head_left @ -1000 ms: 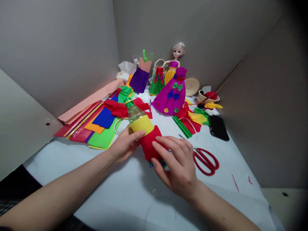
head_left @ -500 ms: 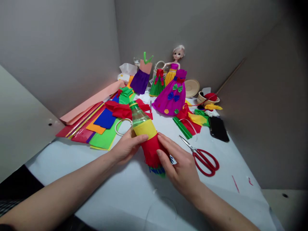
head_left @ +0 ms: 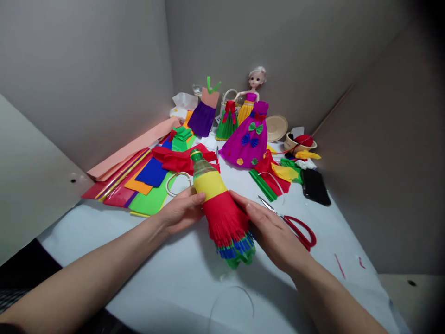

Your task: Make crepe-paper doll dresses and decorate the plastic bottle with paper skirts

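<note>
I have the fringed bottle [head_left: 218, 209] tilted over the white table [head_left: 156, 287], its neck pointing away. My left hand [head_left: 184, 211] curls round its side, thumb at the yellow band [head_left: 210, 186]; my right hand [head_left: 267, 227], loosely extended, touches the red fringe [head_left: 227, 220], near the scissors [head_left: 312, 234].

The left grip [head_left: 183, 211] is curled; the right grip [head_left: 270, 228] slants inward, less bent.
</note>
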`<state>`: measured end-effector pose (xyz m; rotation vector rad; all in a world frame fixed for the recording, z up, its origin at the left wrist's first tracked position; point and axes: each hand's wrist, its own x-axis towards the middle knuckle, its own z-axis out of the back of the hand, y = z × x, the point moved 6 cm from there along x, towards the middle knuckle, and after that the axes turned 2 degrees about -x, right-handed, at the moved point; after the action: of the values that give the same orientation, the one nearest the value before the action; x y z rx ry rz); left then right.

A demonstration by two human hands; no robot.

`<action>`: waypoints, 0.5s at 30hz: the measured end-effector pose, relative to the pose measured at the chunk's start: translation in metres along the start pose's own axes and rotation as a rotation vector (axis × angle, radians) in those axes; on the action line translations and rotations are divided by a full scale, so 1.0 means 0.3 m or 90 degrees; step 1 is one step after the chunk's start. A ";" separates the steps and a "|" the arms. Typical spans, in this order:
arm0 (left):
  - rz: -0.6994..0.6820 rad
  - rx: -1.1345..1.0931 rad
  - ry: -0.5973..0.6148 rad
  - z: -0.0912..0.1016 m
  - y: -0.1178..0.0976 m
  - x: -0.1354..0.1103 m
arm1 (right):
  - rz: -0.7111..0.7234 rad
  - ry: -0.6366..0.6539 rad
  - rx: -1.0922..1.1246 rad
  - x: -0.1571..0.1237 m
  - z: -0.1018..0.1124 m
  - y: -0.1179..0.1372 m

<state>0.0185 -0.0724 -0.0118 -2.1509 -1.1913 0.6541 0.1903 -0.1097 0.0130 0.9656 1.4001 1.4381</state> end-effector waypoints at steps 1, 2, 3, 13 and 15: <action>0.006 -0.011 -0.002 0.004 -0.002 0.004 | -0.005 -0.002 0.009 0.005 0.006 -0.009; 0.012 -0.023 -0.006 0.007 -0.003 0.007 | -0.010 -0.013 0.015 0.011 0.012 -0.015; 0.020 -0.034 -0.012 0.009 -0.004 0.010 | -0.014 -0.030 0.020 0.017 0.019 -0.019; 0.095 -0.083 -0.021 0.009 0.045 0.008 | -0.132 -0.033 0.109 0.055 -0.046 -0.055; 0.096 -0.086 -0.022 0.013 0.052 0.005 | -0.131 -0.023 0.107 0.053 -0.053 -0.064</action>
<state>0.0256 -0.0769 -0.0255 -2.3702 -1.1272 0.6951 0.1716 -0.1001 -0.0080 0.9174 1.5640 1.1609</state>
